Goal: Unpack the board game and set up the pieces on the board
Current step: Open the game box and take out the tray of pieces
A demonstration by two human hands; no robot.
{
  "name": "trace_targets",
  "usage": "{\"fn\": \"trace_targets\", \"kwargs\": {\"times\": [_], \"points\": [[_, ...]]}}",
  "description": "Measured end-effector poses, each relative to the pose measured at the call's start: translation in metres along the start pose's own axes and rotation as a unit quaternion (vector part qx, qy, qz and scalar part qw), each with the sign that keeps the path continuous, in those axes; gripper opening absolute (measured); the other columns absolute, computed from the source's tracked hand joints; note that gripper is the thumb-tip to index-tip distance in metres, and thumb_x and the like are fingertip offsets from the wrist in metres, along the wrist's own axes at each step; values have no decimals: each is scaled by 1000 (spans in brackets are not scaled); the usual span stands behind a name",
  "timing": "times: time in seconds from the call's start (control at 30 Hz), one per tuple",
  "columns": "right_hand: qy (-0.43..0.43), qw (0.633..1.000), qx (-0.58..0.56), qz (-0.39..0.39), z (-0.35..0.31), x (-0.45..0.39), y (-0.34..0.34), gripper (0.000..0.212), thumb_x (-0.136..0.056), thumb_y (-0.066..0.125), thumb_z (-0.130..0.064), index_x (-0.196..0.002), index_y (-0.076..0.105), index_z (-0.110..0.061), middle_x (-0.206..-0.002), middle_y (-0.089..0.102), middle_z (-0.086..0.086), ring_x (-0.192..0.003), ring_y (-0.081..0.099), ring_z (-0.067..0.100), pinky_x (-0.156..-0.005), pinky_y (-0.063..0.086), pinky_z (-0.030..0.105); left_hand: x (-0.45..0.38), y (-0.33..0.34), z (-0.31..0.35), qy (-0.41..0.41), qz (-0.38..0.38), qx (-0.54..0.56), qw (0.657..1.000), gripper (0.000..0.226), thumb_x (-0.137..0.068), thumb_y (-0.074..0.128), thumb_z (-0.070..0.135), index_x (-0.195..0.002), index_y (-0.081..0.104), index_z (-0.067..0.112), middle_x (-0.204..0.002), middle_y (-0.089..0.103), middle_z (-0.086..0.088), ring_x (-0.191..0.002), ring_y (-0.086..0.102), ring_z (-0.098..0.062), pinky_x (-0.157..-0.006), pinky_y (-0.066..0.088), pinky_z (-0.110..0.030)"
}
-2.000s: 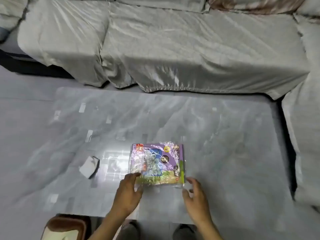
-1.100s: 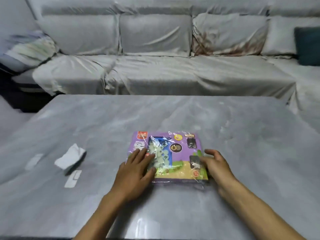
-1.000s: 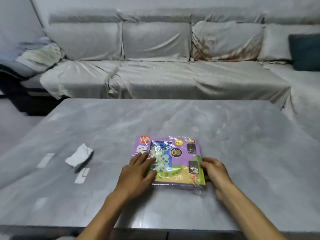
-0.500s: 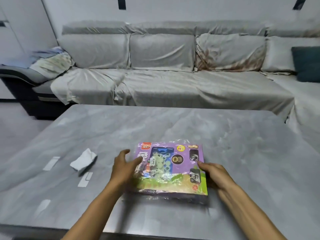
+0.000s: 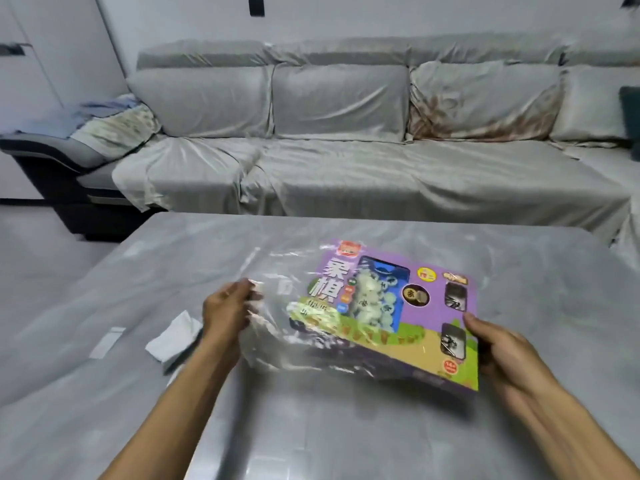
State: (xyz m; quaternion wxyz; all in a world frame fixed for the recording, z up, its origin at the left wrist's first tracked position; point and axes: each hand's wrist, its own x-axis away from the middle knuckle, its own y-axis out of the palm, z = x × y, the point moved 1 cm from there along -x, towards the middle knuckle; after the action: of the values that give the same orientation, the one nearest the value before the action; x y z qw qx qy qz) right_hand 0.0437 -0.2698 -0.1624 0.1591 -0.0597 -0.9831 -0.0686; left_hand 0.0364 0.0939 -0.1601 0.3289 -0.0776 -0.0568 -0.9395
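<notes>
Grey and glossy, the low table (image 5: 346, 427) filled the near part of my view, with one long sofa (image 5: 346, 174) under pale covers behind it.

Half a second before, the one board game box (image 5: 391, 306) lay flat on the table with my hands at its sides. Now it was tilted, its far left end raised above the surface, and the clear plastic wrap (image 5: 273, 306) had come loose and ballooned off its left end.

My left hand (image 5: 227, 311) pinched that wrap between curled fingers, just left of the box. My right hand (image 5: 502, 351) grasped the box's right edge, thumb on the printed purple lid, fingers hidden beneath.

Left of my left hand, one crumpled white paper (image 5: 173, 336) lay on the table, with one pale strip (image 5: 107, 341) just beyond it; both sat as they had before.

Farther off, I counted four back cushions on the sofa, the third stained brown. One folded heap of bedding (image 5: 114, 126) rested on its left arm, and one dark teal cushion (image 5: 630, 119) showed at the right edge.
</notes>
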Motion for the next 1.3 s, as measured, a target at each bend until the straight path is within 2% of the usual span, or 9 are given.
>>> {"fn": "trace_targets", "kwargs": {"times": [0.23,0.33,0.5,0.67,0.83,1.0,1.07,1.2,1.3], "points": [[9,1000,-6,-1,-6,-12,-19,22,-90,61,-22,-101,69,-5,-92,75,16,-64,71,23,-60,59,37,-72,-46,-4,-63,138,291,945,19,-100,34,10,-105,50,19,-88,68,3,-63,60,-12,-41,45,-17],[22,1000,10,10,-5,-14,-19,28,-88,62,-24,-106,69,-3,-98,73,18,-68,70,26,-72,58,42,-79,-57,-11,-76,157,327,929,27,-103,30,18,-88,52,22,-80,65,4,-66,60,-9,-48,50,-18],[45,999,10,29,-6,-12,-22,29,-90,61,-23,-108,68,-1,-99,73,19,-76,70,30,-88,53,49,-76,-67,-3,-103,136,513,841,51,-103,26,24,-67,59,14,-56,61,1,-45,55,-12,-41,41,-10],[44,999,14,22,-5,-8,-26,24,-91,60,-23,-102,69,-3,-88,75,15,-61,71,23,-58,60,39,-76,-60,-6,-132,134,479,858,25,-95,30,10,-86,52,19,-66,69,1,-57,63,-14,-53,44,-17],[67,997,39,5,3,-4,-14,29,-89,61,-22,-107,68,0,-99,72,22,-90,69,39,-97,46,59,-70,-48,8,-54,44,525,848,27,-98,33,6,-85,45,27,-109,71,5,-94,71,-20,-87,47,-33],[81,995,63,-6,19,-8,4,31,-90,61,-20,-109,66,3,-99,71,25,-103,62,52,-95,44,67,-84,-46,-16,-165,129,381,901,38,-93,24,-7,-110,53,10,-96,64,-8,-71,60,-19,-51,49,-21],[90,994,64,-13,26,-10,11,31,-90,61,-21,-110,66,3,-98,71,25,-101,63,49,-94,45,67,-92,-43,-21,-179,136,352,909,38,-92,22,-5,-113,49,12,-92,60,-7,-67,61,-21,-56,51,-27],[82,995,49,0,33,-13,16,27,-90,64,-23,-105,68,-2,-95,73,22,-92,66,40,-93,47,63,-86,-27,-24,-255,45,296,920,13,-99,36,15,-102,46,7,-91,52,-9,-77,54,-21,-93,42,-36],[92,994,58,-1,37,-17,12,24,-93,59,-21,-103,69,-2,-95,73,22,-84,67,37,-90,50,59,-82,-23,-26,-277,27,250,927,13,-95,36,0,-87,46,0,-85,49,-13,-68,48,-19,-74,46,-29]]}}
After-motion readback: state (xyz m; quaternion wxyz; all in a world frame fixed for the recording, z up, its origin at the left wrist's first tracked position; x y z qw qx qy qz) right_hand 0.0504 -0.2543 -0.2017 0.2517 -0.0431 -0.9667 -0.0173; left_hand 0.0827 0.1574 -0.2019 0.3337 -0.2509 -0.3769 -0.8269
